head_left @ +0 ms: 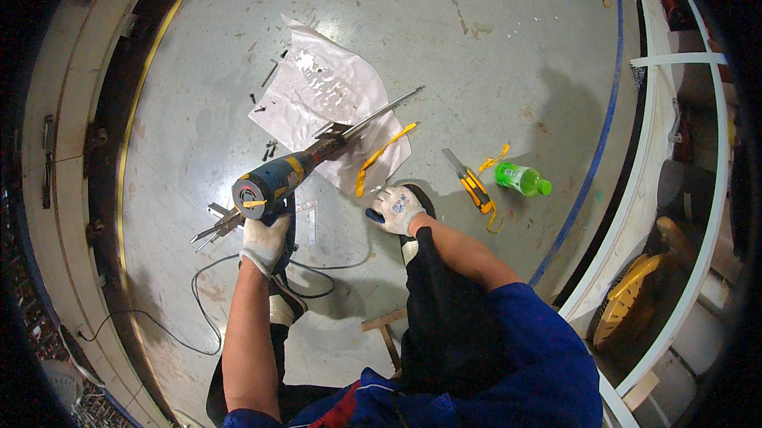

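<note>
My left hand (267,244), in a white work glove, is closed around the handle of a blue corded power tool (278,178) with a yellow band. Its dark nose points away to the right, over a white plastic sheet (329,82) on the floor. Beyond the nose a thin metal bar (385,114) slants over the sheet. My right hand (395,210), also gloved, is curled beside my right shoe (421,199); what its fingers hold, if anything, is hidden. Ahead of it a yellow strip (381,160) lies across the sheet's edge.
Several screws (271,148) lie left of the sheet. Metal bars (218,225) show by the tool's rear. A black cord (213,321) loops on the floor. Right are a yellow utility knife (475,190), a green bottle (522,179) and a white-framed rack (675,59).
</note>
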A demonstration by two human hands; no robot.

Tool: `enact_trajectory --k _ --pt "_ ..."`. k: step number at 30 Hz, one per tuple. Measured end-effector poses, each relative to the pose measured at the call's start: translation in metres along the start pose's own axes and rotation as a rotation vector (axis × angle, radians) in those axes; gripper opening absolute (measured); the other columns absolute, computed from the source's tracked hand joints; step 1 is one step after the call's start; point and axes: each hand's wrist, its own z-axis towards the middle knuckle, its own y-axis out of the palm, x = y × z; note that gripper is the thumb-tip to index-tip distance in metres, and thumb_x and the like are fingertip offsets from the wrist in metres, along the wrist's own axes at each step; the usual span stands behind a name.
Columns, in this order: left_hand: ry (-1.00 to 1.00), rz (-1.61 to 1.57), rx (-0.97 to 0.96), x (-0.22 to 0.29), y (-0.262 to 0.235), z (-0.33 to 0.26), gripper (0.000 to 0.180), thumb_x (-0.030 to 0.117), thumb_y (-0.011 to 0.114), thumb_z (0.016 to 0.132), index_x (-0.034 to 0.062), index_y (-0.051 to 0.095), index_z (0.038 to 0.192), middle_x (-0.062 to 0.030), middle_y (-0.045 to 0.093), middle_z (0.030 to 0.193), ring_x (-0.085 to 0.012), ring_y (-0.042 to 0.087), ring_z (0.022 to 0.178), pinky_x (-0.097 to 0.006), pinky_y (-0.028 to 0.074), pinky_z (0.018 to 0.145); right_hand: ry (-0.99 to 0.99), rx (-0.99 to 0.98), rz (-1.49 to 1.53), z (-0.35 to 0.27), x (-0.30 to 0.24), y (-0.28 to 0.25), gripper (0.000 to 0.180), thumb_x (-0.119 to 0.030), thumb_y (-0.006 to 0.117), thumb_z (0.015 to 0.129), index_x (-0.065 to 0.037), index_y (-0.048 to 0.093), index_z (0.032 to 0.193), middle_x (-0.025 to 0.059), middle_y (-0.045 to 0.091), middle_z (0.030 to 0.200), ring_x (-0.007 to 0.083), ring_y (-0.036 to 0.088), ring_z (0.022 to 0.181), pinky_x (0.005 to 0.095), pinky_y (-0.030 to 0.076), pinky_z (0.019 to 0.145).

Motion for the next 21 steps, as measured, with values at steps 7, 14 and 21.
enact_trajectory --k 7,14,21 --pt "-0.062 -0.043 -0.002 0.001 0.000 -0.001 0.040 0.007 0.072 0.087 -0.0028 0.062 0.125 -0.0140 0.072 0.108 -0.0220 0.069 0.094 -0.035 0.056 0.083 -0.019 0.023 -0.035 -0.001 0.003 0.004 0.031 -0.041 0.065 0.090 -0.013 0.075 0.098 0.0109 0.073 0.106 0.0283 0.067 0.106 0.0440 0.053 0.093" --pt "-0.072 -0.059 -0.001 0.005 0.001 -0.002 0.039 0.006 0.072 0.086 -0.0025 0.063 0.123 -0.0127 0.073 0.108 -0.0205 0.069 0.095 -0.034 0.055 0.086 -0.004 -0.011 -0.022 -0.001 0.002 0.002 0.029 -0.040 0.065 0.090 -0.013 0.075 0.097 0.0105 0.072 0.106 0.0279 0.067 0.106 0.0437 0.053 0.094" --pt "-0.032 -0.113 0.024 0.000 0.000 -0.003 0.037 0.004 0.070 0.086 -0.0026 0.063 0.122 -0.0107 0.072 0.108 -0.0198 0.068 0.093 -0.033 0.055 0.084 -0.020 0.023 -0.016 -0.001 0.001 0.000 0.028 -0.040 0.065 0.090 -0.014 0.074 0.094 0.0096 0.072 0.103 0.0275 0.068 0.103 0.0442 0.053 0.091"
